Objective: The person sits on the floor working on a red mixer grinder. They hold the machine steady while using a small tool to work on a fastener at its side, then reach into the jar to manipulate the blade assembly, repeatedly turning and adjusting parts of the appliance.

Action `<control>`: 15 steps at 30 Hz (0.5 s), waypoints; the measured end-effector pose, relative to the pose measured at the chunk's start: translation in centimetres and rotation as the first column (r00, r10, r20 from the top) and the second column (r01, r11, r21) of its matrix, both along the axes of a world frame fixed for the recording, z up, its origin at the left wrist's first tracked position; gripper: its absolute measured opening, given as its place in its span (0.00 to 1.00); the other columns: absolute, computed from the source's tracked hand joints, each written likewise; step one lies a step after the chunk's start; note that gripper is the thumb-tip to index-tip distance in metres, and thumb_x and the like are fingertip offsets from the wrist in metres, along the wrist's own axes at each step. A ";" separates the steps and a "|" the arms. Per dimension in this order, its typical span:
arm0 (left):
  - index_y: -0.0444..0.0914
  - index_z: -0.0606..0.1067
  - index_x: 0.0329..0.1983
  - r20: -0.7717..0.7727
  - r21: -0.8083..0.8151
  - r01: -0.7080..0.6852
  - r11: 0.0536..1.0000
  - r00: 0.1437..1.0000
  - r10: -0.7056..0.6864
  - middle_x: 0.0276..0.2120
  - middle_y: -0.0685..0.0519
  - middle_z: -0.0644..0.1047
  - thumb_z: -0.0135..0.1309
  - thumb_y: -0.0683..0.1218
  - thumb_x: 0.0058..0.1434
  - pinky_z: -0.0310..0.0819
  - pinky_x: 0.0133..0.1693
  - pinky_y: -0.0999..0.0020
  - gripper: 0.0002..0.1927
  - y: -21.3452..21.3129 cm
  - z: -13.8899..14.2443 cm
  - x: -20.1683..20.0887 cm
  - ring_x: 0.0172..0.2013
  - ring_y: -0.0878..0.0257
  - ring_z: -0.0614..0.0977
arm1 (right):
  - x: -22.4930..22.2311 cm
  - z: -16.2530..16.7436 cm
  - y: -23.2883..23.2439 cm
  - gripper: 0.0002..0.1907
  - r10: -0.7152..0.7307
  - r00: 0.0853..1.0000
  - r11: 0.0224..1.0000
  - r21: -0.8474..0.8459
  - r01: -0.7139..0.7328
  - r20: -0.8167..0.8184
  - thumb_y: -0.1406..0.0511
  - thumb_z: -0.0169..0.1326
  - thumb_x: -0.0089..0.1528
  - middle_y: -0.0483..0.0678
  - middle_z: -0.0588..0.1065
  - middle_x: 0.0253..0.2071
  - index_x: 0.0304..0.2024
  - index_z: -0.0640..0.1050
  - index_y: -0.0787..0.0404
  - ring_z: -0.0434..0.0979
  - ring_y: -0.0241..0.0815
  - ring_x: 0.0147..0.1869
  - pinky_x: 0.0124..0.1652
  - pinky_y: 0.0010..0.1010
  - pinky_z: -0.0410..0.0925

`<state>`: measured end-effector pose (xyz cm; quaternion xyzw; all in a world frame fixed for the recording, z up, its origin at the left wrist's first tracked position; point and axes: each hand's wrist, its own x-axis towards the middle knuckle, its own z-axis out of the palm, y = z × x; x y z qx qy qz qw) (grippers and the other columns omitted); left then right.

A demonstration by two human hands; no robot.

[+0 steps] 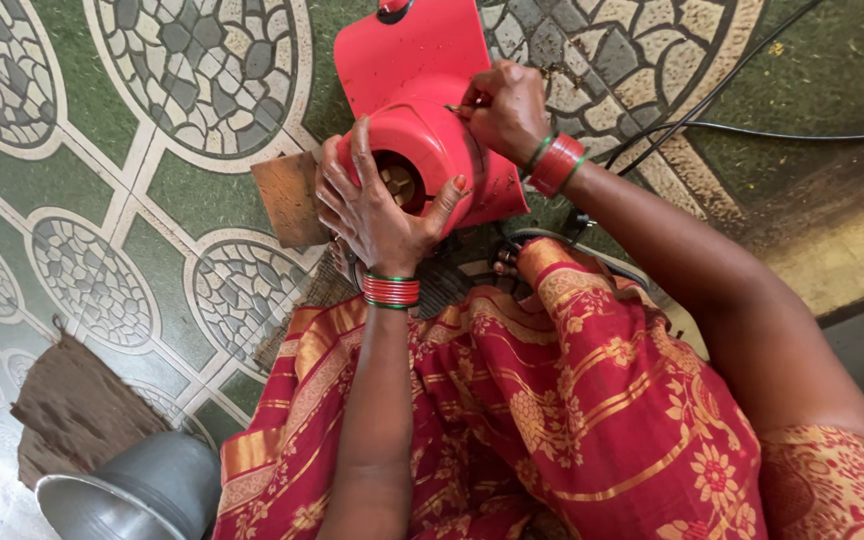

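Patterned floor tiles point(102, 200), green with grey-and-white mosaic ovals and pale borders, fill the left and top of the frame; at centre top a red plastic appliance housing point(422, 110) lies on the floor, its flat panel reaching the upper edge and its rounded drum end turned toward the camera, with a dark round opening showing a small pale part inside; the left hand point(377, 205) is spread over that drum end, its fingers point(362, 150) curled over the rim and the thumb pressed against the right side of the opening, so it grips the housing; the right hand point(507, 110), just right of it at centre top, is clenched against the side of the housing around something thin, though what it pinches is too small to tell; both wrists carry red and green bangles point(390, 290); a flat brown board point(287, 200) lies under the housing's left edge; black cables point(752, 130) run across the upper right; a red and gold patterned garment point(552, 400) covers the lap in the lower middle and right; a brown cloth point(77, 410) lies at lower left, and just below it stands a grey metal vessel point(137, 495) at the bottom edge.
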<state>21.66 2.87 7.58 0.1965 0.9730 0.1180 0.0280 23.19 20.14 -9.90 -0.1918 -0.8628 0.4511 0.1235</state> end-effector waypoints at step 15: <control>0.49 0.58 0.76 -0.025 0.004 0.012 1.000 1.000 -0.012 0.69 0.43 0.60 0.64 0.80 0.45 0.53 0.64 0.34 0.61 0.1 0.3 0.1 0.68 0.39 0.62 | 5.1 -1.4 0.0 0.05 -0.141 0.985 0.967 -0.198 0.159 0.103 0.68 0.71 0.56 0.45 0.79 0.29 0.32 0.86 0.57 0.77 0.34 0.31 0.31 0.29 0.70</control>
